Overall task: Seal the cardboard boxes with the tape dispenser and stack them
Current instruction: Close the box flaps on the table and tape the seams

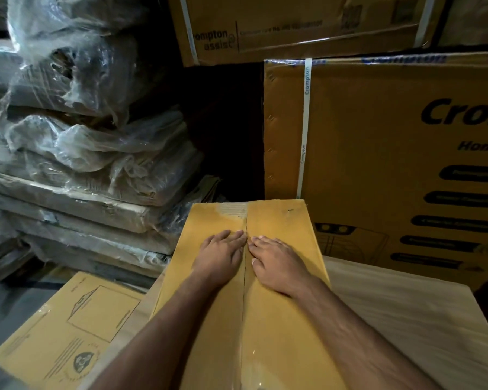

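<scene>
Right, both palms were down flat on the long yellow-brown cardboard box (279, 277), which lay lengthways on the pale wooden desk (406, 305). Left hand (220, 256) and right hand (276, 263) sat either side of the centre seam (245, 291), fingers straight, gripping nothing, pressing the two flaps shut. No tape dispenser was anywhere in view. Near the lower edge the seam possibly carried clear tape; the glare made that hard to call. The risk: ease off that pressure to fetch the dispenser and the flaps could spring up, leaving a gap under the tape.
</scene>
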`<state>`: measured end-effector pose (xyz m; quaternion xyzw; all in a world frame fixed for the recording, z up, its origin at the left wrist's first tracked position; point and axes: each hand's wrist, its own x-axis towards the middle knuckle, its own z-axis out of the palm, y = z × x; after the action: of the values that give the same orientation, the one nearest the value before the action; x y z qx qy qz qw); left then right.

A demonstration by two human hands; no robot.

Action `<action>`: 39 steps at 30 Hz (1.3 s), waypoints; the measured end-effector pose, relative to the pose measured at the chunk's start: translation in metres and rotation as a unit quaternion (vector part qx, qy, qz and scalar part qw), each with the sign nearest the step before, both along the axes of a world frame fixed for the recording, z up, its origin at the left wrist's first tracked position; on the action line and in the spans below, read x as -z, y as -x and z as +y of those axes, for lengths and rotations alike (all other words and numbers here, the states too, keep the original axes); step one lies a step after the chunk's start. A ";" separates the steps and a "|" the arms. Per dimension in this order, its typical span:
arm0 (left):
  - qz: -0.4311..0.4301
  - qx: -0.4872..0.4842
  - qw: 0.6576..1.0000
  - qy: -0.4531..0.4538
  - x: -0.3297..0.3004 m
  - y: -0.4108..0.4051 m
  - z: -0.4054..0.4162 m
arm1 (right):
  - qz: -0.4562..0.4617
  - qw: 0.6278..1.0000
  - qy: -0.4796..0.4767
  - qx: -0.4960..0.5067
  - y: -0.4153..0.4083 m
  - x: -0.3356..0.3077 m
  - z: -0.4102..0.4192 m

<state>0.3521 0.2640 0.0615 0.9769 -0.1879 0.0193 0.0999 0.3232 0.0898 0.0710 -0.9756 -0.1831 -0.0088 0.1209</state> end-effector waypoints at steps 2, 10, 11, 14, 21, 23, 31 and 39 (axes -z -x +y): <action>0.005 0.002 1.000 0.011 -0.002 0.003 -0.004 | -0.007 1.000 -0.016 0.006 0.014 0.003 -0.005; 0.039 0.052 0.996 -0.065 -0.018 0.077 0.004 | 0.002 0.999 -0.032 0.002 0.012 0.002 -0.009; 0.041 0.041 0.996 -0.069 -0.013 0.083 0.006 | 0.006 1.000 -0.025 0.000 0.014 0.002 -0.009; 0.040 0.035 0.997 -0.061 -0.007 0.082 0.005 | 0.009 1.000 -0.002 -0.014 0.029 -0.001 -0.006; 0.062 0.036 0.996 -0.045 -0.008 0.082 0.005 | 0.010 0.998 -0.049 -0.046 0.101 0.003 -0.009; 0.073 0.045 0.996 -0.039 -0.016 0.086 0.003 | 0.014 0.997 -0.052 -0.049 0.096 0.004 -0.014; 0.084 0.013 0.995 -0.047 -0.013 0.183 0.019 | 0.020 0.999 0.001 -0.039 0.093 -0.005 -0.020; 0.068 -0.016 0.997 -0.040 -0.010 0.181 0.004 | 0.028 0.997 -0.054 -0.047 0.184 -0.001 -0.009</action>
<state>0.1709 0.2684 0.0714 0.9820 -0.1656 -0.0531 0.0731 0.1390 0.0808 0.0716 -0.9579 -0.2244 0.0140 0.1783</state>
